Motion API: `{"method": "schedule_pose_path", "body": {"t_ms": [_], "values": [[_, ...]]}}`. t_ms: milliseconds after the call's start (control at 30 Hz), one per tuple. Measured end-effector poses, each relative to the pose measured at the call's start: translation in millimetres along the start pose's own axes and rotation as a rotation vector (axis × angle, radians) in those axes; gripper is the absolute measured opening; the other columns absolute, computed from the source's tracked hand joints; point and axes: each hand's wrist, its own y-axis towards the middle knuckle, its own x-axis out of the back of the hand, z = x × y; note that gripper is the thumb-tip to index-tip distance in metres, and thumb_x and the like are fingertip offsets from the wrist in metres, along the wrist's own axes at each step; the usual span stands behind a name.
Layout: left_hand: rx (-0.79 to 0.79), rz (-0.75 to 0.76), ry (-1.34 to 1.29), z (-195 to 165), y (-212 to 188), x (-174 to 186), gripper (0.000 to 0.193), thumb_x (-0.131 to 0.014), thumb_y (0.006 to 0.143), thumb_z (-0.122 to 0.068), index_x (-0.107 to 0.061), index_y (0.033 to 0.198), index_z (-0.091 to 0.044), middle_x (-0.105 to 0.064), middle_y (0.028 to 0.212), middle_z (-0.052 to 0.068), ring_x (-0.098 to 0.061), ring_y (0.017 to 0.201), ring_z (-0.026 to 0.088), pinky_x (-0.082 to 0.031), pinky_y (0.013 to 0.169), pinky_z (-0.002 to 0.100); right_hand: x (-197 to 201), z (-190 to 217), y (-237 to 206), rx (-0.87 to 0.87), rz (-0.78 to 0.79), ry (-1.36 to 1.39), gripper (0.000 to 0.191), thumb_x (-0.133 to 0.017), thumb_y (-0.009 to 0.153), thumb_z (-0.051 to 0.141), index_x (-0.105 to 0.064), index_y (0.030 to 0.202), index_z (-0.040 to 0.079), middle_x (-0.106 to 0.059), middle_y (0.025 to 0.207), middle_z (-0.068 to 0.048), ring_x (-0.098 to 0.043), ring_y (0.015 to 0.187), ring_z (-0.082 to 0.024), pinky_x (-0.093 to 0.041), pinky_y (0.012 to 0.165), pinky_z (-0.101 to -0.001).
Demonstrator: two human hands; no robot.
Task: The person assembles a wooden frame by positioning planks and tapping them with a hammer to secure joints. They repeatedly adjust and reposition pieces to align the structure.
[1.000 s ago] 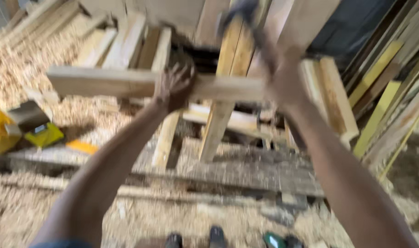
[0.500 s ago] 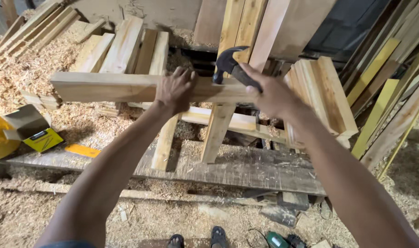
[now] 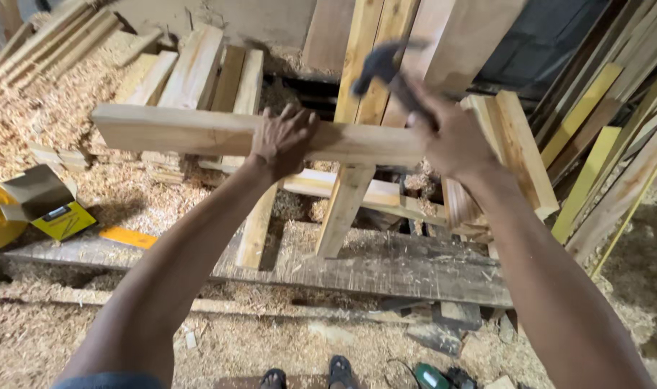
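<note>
Sawdust is covering the floor (image 3: 69, 338) beneath the crosspiece (image 3: 184, 133) you are nailing onto upright legs (image 3: 346, 209). Your left hand (image 3: 281, 140) is pressing it flat, fingers spread; your right hand (image 3: 454, 137) is clamping the raised hammer (image 3: 379, 65). The next strike needs a square aim.

Bare forearms, blue-grey sleeve edge (image 3: 109, 379) at left shoulder, dark sandals (image 3: 308, 375) on feet

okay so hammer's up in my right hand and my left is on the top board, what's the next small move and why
Probably bring the hammer down onto the top board near where it crosses the upright leg. The right hand holds it raised above that joint, and the left hand presses the board flat, fingers off to the side.
</note>
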Motion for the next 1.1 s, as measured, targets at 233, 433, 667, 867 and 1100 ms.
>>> {"method": "schedule_pose_path", "body": {"t_ms": [233,433,667,867,1100], "values": [[-0.001,0.017,0.006,3,6,1,0.079,-0.076,0.080,-0.031,-0.040,0.148,-0.011,-0.050,0.138,0.009,-0.045,0.126,0.025,-0.046,0.096,0.049,-8,-4,-3,-0.089,0.076,-0.063,0.066,-0.050,0.100,0.027,-0.026,0.158,0.045,-0.071,0.106,-0.007,-0.069,0.058,-0.009,-0.056,0.064,-0.0349],[-0.042,-0.035,-0.052,-4,7,26,0.078,-0.083,0.076,-0.034,-0.047,0.142,-0.012,-0.061,0.117,0.007,-0.054,0.115,0.027,-0.041,0.102,0.059,-8,-20,-12,-0.205,0.073,-0.018,0.069,-0.056,0.103,0.029,-0.031,0.166,0.044,-0.064,0.121,-0.001,-0.062,0.057,-0.016,-0.060,0.057,-0.0353],[-0.118,0.301,-0.278,-3,9,37,0.049,-0.073,0.081,-0.016,-0.056,0.127,-0.014,-0.069,0.094,0.007,-0.069,0.088,0.028,-0.063,0.087,0.052,-7,-87,-17,-0.401,-0.182,0.327,0.044,-0.050,0.109,0.042,-0.067,0.135,0.010,-0.067,0.082,-0.009,-0.057,0.058,-0.014,-0.052,0.053,-0.0321],[-0.327,0.102,-0.004,6,11,14,0.039,-0.076,0.081,-0.008,-0.062,0.117,-0.015,-0.068,0.107,0.002,-0.069,0.098,0.019,-0.056,0.103,0.049,-56,-148,6,-0.336,-0.082,0.394,0.043,-0.053,0.102,0.038,-0.057,0.142,0.023,-0.066,0.075,-0.007,-0.058,0.056,-0.015,-0.052,0.052,-0.0311],[-0.426,-0.471,-0.016,34,0,-9,0.027,-0.084,0.086,-0.015,-0.069,0.107,-0.022,-0.070,0.111,-0.008,-0.069,0.112,0.013,-0.058,0.107,0.041,-115,-168,22,-0.185,0.086,0.504,0.036,-0.053,0.105,0.037,-0.068,0.107,0.005,-0.062,0.073,-0.009,-0.057,0.056,-0.016,-0.050,0.053,-0.0322]]}}
